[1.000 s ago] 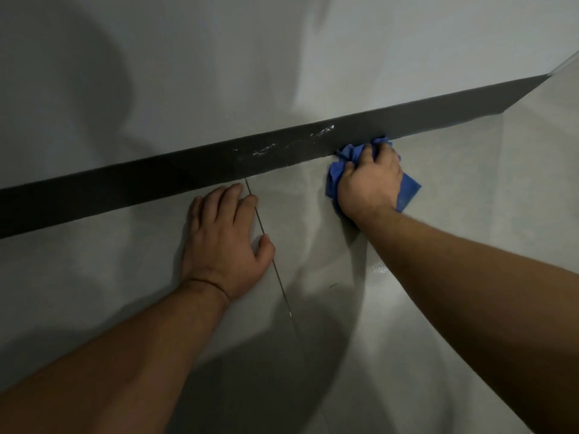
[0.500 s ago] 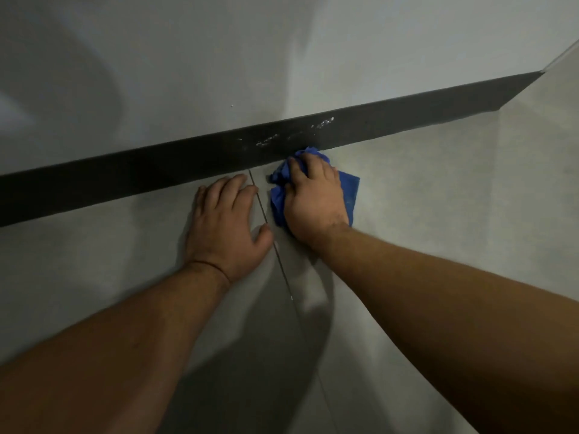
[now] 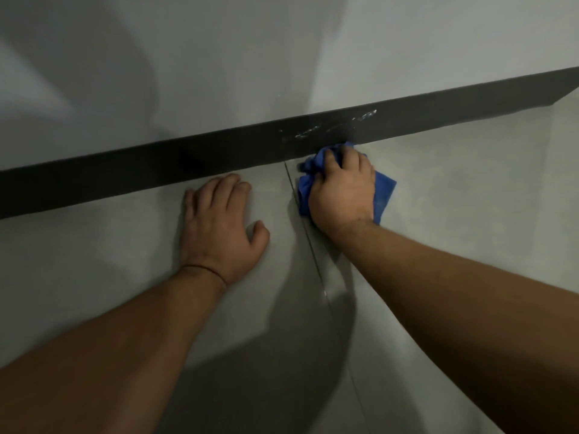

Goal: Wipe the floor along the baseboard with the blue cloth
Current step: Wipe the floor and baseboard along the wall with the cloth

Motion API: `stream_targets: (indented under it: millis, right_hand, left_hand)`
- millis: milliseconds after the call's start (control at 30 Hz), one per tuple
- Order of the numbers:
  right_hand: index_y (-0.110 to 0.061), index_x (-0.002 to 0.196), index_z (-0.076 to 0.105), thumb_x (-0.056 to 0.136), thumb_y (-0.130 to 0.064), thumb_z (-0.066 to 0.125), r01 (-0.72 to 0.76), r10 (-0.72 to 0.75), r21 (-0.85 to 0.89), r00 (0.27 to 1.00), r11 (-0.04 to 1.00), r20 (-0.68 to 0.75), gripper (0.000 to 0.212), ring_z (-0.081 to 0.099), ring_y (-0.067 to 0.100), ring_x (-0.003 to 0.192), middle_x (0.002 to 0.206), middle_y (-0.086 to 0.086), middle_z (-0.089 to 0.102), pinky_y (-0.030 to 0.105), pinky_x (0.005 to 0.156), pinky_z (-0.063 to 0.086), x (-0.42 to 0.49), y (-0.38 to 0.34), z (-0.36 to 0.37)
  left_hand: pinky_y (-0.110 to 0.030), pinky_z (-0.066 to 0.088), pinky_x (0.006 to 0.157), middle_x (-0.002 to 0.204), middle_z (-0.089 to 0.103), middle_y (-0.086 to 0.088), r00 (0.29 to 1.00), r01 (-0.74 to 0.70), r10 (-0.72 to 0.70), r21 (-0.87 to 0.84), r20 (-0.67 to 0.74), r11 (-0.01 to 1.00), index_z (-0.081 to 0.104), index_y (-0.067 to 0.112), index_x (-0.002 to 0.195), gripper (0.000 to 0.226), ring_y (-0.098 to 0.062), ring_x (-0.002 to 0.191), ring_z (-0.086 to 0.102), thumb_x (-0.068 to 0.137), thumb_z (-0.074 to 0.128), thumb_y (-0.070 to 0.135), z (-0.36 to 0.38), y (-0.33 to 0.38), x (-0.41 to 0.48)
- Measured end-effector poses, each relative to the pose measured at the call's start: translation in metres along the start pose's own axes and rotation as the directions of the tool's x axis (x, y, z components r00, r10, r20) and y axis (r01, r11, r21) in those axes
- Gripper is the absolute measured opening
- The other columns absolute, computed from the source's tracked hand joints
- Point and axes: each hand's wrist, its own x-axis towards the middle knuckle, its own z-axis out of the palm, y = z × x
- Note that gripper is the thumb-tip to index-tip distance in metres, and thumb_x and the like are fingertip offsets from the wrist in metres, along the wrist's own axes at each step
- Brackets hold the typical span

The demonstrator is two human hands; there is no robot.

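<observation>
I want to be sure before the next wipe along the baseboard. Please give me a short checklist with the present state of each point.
1. Right hand grips the blue cloth: ok.
2. Cloth lies on the floor, touching the baseboard: ok.
3. Left hand flat on the floor, clear of the cloth: ok.
4. White marks on the baseboard cleaned: not ok.
5. Floor already clean: cannot tell.
</observation>
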Motion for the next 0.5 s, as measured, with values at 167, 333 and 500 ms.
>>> stream_targets:
  millis: [167, 333, 500]
  right_hand:
    - [-0.020, 0.148, 0.049, 0.099, -0.038, 0.040, 0.122, -0.122, 0.024, 0.992, 0.992, 0.016, 0.053, 0.031, 0.033, 0.146, 0.156, 0.009, 0.041, 0.052, 0.124, 0.021, -0.018, -0.035, 0.011]
    - [-0.017, 0.144, 0.056, 0.091, -0.044, 0.022, 0.293, -0.296, 0.075, 0.955, 0.953, 0.033, 0.068, 0.039, 0.035, 0.140, 0.151, 0.010, 0.049, 0.047, 0.122, 0.025, -0.023, -0.038, 0.005]
    - [-0.014, 0.133, 0.068, 0.097, -0.022, 0.058, 0.296, -0.288, 0.172, 0.955, 0.940, -0.068, 0.038, 0.051, 0.030, 0.130, 0.141, 0.008, 0.061, 0.032, 0.114, 0.031, -0.019, -0.009, 0.000]
  left_hand:
    - [-0.063, 0.027, 0.118, 0.153, 0.046, -0.010, 1.000, 0.003, -0.003, 0.025, 0.006, 1.000, 0.047, 0.015, 0.145, 0.073, -0.030, 0.143, 0.040, 0.080, 0.041, 0.048, 0.001, 0.002, 0.001]
    - [-0.061, 0.027, 0.119, 0.153, 0.047, -0.010, 1.000, 0.003, -0.003, 0.019, 0.001, 1.000, 0.050, 0.014, 0.143, 0.071, -0.030, 0.142, 0.040, 0.079, 0.041, 0.044, 0.000, 0.000, 0.001]
    - [-0.061, 0.026, 0.119, 0.153, 0.047, -0.011, 1.000, 0.000, 0.000, 0.004, 0.004, 1.000, 0.050, 0.014, 0.143, 0.072, -0.031, 0.142, 0.041, 0.079, 0.038, 0.045, -0.002, -0.001, -0.001]
